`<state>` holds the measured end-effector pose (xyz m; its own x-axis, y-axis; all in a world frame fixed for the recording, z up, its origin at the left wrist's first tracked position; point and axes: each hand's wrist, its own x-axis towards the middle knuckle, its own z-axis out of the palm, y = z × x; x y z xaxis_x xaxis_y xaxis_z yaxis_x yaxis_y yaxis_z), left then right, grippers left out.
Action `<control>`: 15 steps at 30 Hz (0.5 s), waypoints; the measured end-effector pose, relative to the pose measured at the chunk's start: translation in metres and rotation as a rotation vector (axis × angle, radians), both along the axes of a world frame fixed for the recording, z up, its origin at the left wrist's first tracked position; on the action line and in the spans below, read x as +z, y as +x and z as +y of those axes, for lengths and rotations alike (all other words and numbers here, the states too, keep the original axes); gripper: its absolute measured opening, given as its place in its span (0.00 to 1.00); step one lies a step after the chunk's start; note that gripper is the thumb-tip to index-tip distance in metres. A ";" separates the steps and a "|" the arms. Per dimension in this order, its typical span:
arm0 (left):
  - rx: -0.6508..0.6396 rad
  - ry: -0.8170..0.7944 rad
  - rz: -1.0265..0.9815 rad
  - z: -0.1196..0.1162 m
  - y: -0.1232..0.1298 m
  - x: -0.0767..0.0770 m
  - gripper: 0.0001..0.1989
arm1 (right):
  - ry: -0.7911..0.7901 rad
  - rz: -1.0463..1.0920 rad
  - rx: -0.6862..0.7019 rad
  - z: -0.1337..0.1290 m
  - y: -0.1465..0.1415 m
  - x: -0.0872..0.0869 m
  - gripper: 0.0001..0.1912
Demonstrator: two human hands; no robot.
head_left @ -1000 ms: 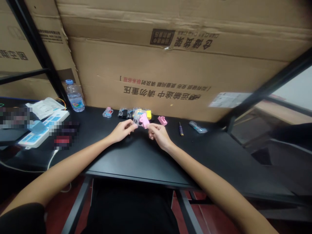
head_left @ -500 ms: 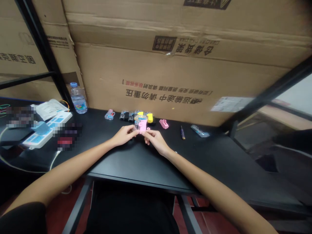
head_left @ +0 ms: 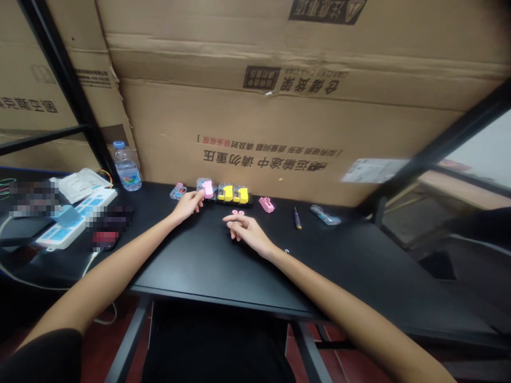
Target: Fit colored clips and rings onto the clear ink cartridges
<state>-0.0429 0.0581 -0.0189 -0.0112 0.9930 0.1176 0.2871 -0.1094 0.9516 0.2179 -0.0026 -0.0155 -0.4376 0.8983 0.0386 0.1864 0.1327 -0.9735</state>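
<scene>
At the back of the black table, my left hand (head_left: pixel 189 206) pinches a small pink-and-clear plastic piece (head_left: pixel 206 188), at the left end of a row. Right of it in that row stand two yellow-and-clear plastic pieces (head_left: pixel 225 192), of the same kind. My right hand (head_left: pixel 248 232) hovers over the table with its fingers loosely stretched and nothing in them. Just beyond its fingertips lie two small pink rings (head_left: pixel 235 212). A separate pink plastic part (head_left: pixel 266 204) sits to the right of the row, and a clear piece with red and blue inside (head_left: pixel 178 191) to the left.
A small screwdriver (head_left: pixel 297 219) and a clear plastic item (head_left: pixel 325 215) lie at the right. On the left are a water bottle (head_left: pixel 128 169), a white power strip (head_left: pixel 80 215) and cables. A cardboard sheet (head_left: pixel 239 117) walls the back.
My left hand has moved left and back with the pink-and-clear piece, bringing it to the row. My right hand has let go of that piece, and the hands are now apart.
</scene>
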 end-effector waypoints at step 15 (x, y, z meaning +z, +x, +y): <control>-0.055 -0.073 -0.057 0.007 0.003 -0.002 0.31 | 0.005 0.016 0.043 -0.001 0.001 0.001 0.19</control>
